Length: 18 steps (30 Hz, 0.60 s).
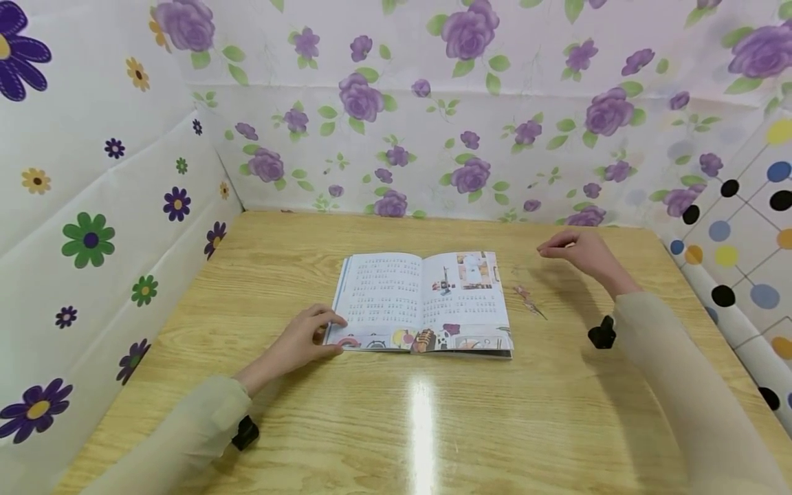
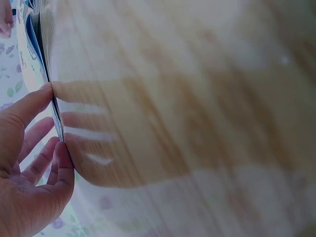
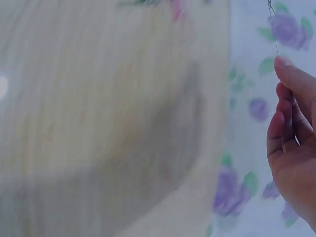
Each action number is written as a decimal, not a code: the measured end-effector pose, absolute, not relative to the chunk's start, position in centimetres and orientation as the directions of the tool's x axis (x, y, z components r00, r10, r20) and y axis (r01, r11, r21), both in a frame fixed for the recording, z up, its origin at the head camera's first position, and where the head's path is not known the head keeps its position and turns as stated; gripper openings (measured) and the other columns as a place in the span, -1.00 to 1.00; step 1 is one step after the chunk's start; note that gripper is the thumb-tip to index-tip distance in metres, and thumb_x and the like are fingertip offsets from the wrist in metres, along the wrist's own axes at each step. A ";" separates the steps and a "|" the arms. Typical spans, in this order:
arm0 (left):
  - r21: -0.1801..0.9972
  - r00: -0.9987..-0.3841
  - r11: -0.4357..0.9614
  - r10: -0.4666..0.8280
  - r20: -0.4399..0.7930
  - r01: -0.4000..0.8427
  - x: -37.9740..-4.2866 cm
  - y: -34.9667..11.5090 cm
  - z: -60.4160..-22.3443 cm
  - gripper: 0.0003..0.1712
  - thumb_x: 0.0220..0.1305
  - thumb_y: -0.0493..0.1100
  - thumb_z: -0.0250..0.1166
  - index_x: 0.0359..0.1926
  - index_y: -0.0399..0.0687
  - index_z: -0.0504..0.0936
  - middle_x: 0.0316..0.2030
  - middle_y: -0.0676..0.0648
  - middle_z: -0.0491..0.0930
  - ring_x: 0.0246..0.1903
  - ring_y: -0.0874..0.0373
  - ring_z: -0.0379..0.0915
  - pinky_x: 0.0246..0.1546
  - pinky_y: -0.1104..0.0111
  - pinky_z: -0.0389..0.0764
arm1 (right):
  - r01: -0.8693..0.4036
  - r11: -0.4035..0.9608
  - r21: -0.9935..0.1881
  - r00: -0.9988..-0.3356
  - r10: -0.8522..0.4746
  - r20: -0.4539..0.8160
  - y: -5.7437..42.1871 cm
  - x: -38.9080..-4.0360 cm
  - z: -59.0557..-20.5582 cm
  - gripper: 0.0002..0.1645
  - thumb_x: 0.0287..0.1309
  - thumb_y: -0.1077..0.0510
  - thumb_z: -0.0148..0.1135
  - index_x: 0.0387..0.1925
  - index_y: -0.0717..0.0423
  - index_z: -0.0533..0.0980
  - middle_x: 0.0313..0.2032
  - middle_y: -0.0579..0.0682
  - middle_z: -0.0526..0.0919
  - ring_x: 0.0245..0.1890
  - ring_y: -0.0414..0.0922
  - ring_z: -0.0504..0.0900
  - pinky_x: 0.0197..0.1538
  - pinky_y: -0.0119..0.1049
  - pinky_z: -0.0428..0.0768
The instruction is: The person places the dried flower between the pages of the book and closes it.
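Observation:
An open book [image 1: 386, 285] lies flat on the wooden table, with printed text and small pictures on its pages. At its lower left corner, my left hand [image 1: 306, 337] holds the book, thumb by the bottom edge and fingers at the left page. The left wrist view shows that hand's fingertips [image 2: 61, 150] against the book's edge. Above the table, right of the book, my right hand [image 1: 581, 254] pinches a thin, dark, stem-like strand [image 3: 274, 32] between thumb and finger. Most of the strand lies outside the right wrist view, and it barely shows in the head view.
A small pinkish sprig [image 1: 526, 301] with a thin stem lies on the table [image 1: 346, 419] right of the book. Flower-patterned sheets [image 1: 396, 110] stand behind and to the left, and a dotted sheet [image 1: 742, 275] borders the right side.

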<state>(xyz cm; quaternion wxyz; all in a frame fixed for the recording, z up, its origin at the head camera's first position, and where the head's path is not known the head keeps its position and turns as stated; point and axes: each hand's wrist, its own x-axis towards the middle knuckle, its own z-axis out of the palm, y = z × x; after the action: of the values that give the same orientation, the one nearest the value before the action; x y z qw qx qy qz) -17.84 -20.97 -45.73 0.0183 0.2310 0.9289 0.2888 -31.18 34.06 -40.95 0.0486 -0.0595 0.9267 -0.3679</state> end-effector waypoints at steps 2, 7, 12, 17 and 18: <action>0.542 -0.895 0.733 0.437 0.090 0.412 -17.8 -20.9 -45.8 -0.56 0.08 -0.13 0.52 0.01 -0.01 0.65 0.01 -0.11 0.53 -0.28 0.17 0.35 -0.29 0.44 0.45 | -0.103 0.724 -0.683 -0.988 -0.154 -0.015 33.0 -31.5 -40.4 -0.45 0.13 -0.31 0.32 -0.05 -0.03 0.70 -0.10 -0.14 0.71 -0.10 -0.06 0.60 0.01 -0.04 0.54; 0.542 -0.901 0.742 0.427 0.071 0.395 -17.7 -20.8 -45.7 -0.56 0.08 -0.12 0.52 0.01 0.00 0.65 0.02 -0.11 0.52 -0.26 0.15 0.34 -0.27 0.43 0.43 | -0.138 0.714 -0.686 -0.987 -0.156 0.037 30.3 -31.7 -39.2 -0.54 0.16 -0.24 0.34 -0.10 -0.03 0.72 -0.14 -0.08 0.70 -0.25 -0.12 0.55 -0.21 -0.19 0.50; 0.543 -0.902 0.743 0.426 0.067 0.391 -17.7 -20.8 -45.6 -0.56 0.09 -0.13 0.51 0.02 -0.01 0.64 0.02 -0.11 0.52 -0.25 0.14 0.35 -0.26 0.42 0.43 | -0.153 0.691 -0.707 -0.986 -0.152 0.065 27.7 -31.4 -38.4 -0.54 0.18 -0.21 0.33 -0.08 0.02 0.71 -0.14 -0.05 0.67 -0.32 -0.11 0.50 -0.34 -0.24 0.39; 0.547 -0.895 0.730 0.436 0.090 0.410 -17.8 -21.0 -45.7 -0.56 0.09 -0.14 0.51 0.02 -0.04 0.65 0.03 -0.13 0.52 -0.27 0.14 0.37 -0.28 0.43 0.47 | -0.179 0.685 -0.706 -0.984 -0.143 0.110 25.2 -31.2 -38.2 -0.64 0.19 -0.15 0.34 -0.14 -0.02 0.73 -0.16 0.00 0.69 -0.32 -0.06 0.54 -0.40 -0.27 0.38; 0.547 -0.894 0.727 0.439 0.094 0.415 -17.8 -21.0 -45.7 -0.56 0.09 -0.14 0.51 0.02 -0.04 0.65 0.02 -0.13 0.53 -0.27 0.14 0.37 -0.28 0.43 0.48 | -0.184 0.683 -0.707 -0.983 -0.139 0.122 24.7 -31.1 -38.2 -0.67 0.20 -0.13 0.35 -0.15 -0.03 0.74 -0.16 0.00 0.70 -0.30 -0.04 0.55 -0.40 -0.28 0.39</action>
<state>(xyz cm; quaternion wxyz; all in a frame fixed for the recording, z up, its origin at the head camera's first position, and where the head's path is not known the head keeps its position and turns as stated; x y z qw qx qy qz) -17.77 -21.01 -45.71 0.0209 0.2296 0.9291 0.2892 -31.10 24.73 -38.25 -0.0291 -0.0880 0.9169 -0.3882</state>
